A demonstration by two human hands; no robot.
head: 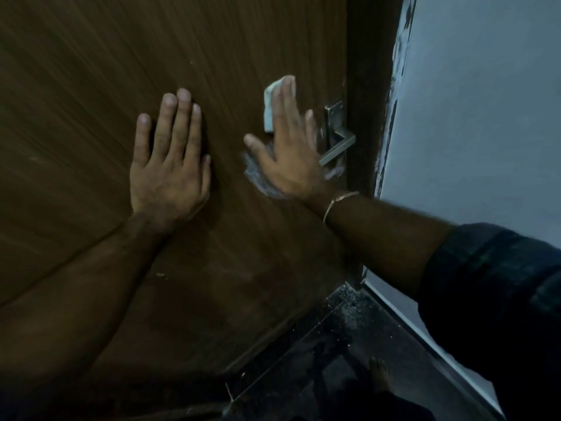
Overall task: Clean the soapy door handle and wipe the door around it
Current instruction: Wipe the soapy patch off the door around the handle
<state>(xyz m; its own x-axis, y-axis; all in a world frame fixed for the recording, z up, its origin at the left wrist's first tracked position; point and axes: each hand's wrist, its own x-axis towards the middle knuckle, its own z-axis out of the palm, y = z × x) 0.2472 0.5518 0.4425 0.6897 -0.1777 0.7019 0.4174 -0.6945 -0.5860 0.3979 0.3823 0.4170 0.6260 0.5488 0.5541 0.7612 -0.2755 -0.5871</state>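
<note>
- Fingers (287, 98) of your right hand (288, 153) lie straight, pressing the cloth (270, 109) flat; sweep it down through the soap smear (258, 174).
- Left hand (168, 165), fingers straight, braces the door (121, 71).

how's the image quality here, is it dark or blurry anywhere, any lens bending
Head view: dim overall, with the brown door and floor murky; the right hand pressing the white cloth is motion-blurred, while the left hand flat on the door is sharper; the wide lens bends the door's edges, and the metal handle shows only faint sheen, no glare.
</note>
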